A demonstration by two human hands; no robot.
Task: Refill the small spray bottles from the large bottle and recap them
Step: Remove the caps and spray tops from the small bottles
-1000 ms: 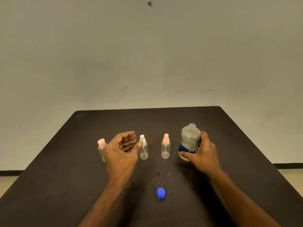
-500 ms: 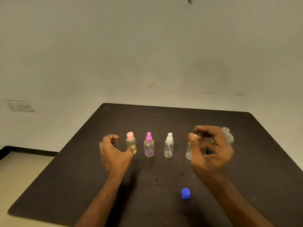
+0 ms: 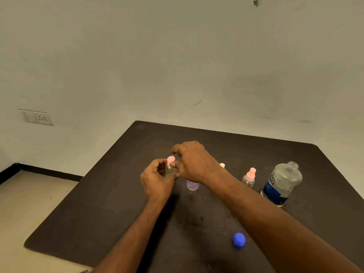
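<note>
My left hand (image 3: 156, 179) grips the small yellowish spray bottle (image 3: 169, 172) with a pale pink cap (image 3: 171, 159), holding it just above the dark table (image 3: 266, 154). My right hand (image 3: 194, 160) hovers at the bottle's cap, thumb against the neck and fingers curled over the top. Behind my right wrist stand a purple-tinted bottle (image 3: 192, 185), mostly hidden, and a white-capped bottle (image 3: 222, 165) of which only the tip shows. A clear bottle with a pink sprayer (image 3: 249, 177) stands to the right. The large uncapped bottle (image 3: 281, 184) with a blue label stands at far right. Its blue cap (image 3: 238, 239) lies near me.
The table's left edge drops to a beige floor (image 3: 29, 203). A wall socket (image 3: 37, 117) sits on the wall at left.
My left hand has taken hold of the yellowish bottle. My right hand has crossed left from the large bottle to that bottle's cap. The view has swung left.
</note>
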